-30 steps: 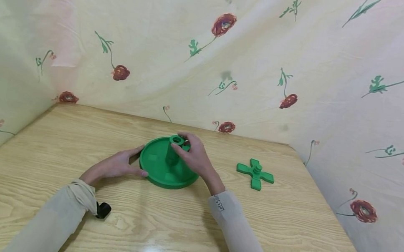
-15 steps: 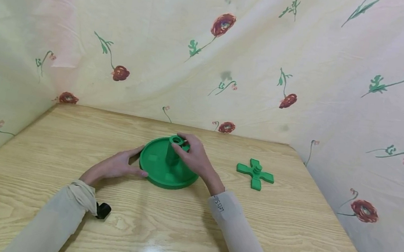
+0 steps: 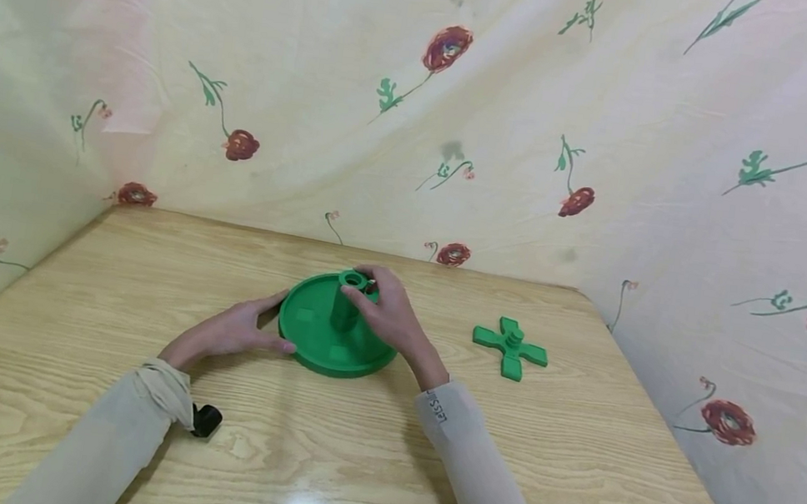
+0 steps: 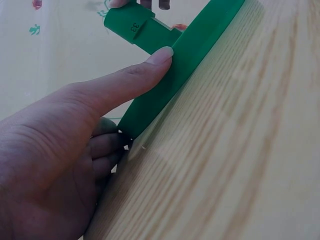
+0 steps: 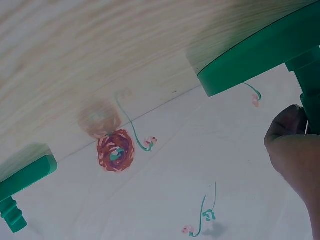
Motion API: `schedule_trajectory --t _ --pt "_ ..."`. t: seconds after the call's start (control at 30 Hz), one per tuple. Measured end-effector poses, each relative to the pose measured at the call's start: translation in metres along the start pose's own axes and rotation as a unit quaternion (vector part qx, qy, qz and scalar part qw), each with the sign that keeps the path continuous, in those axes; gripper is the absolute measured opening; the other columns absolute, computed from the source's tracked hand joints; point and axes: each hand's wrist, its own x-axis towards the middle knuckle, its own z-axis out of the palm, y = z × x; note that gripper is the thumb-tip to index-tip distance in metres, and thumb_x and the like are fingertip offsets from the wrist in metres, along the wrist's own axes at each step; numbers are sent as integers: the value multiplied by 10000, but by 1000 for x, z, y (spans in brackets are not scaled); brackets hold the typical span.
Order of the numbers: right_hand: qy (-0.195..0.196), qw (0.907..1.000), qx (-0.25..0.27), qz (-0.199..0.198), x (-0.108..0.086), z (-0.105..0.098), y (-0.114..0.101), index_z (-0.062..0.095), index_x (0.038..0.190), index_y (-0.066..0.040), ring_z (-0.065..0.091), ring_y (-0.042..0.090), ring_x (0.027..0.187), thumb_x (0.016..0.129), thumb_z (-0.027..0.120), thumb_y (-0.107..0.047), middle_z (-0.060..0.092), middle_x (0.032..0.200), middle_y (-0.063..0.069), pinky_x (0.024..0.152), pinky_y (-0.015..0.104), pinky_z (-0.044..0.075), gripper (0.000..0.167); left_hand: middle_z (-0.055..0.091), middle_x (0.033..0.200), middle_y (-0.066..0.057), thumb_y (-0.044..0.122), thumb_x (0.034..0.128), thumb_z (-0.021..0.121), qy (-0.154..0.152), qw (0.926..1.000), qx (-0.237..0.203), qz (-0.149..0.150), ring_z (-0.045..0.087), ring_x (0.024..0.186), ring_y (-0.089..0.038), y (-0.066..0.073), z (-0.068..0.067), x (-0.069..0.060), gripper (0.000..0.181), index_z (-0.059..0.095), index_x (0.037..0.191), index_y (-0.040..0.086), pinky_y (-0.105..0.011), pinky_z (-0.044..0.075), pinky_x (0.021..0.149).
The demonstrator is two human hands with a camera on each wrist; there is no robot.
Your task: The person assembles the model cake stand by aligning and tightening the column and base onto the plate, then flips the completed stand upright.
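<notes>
Cylinder (image 3: 343,312) on tray (image 3: 329,365), in right hand (image 3: 392,313)

From far away I can't see the side of the green post (image 3: 345,310) behind the right hand (image 3: 390,312), the right wrist view's edge cuts off the green cross (image 5: 30,175), and the sleeve's (image 3: 482,476) last letters (image 3: 443,417) are too small to read.
</notes>
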Motion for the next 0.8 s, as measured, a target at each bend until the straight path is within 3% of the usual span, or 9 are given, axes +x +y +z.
schedule_trajectory --t 0.2,0.43,0.6,0.8 --pt "-52 10000 23 26 -1 -3 1 553 1388 82 593 345 1110 1037 667 -177 610 1266 215 967 540 518 451 205 1675 -231 437 896 812 10 10000 34 24 175 1533 -428 0 0 1 1079 157 1656 37 -623 233 1187" --pt "71 9993 -329 -140 -7 -13 4 564 1396 59 611 328 1104 1043 653 -168 624 1233 208 942 468 532 430 205 1675 -230 438 889 818 55 10000 33 58 174 1533 -429 -1 1 1 1086 162 1654 34 -625 229 1187" --pt "104 9982 -538 -257 -19 -29 9 561 1395 56 603 335 1112 1049 641 -161 612 1251 240 878 469 541 417 203 1677 -225 427 887 824 50 10000 -14 72 167 1535 -425 0 1 0 1088 159 1656 39 -622 229 1189" --pt "183 9958 -885 -131 -36 -54 18 553 1418 31 587 378 1126 1055 632 -191 602 1272 223 853 500 525 433 198 1681 -217 414 892 823 56 9999 -27 111 161 1538 -418 1 1 0 1082 158 1655 34 -618 226 1191"
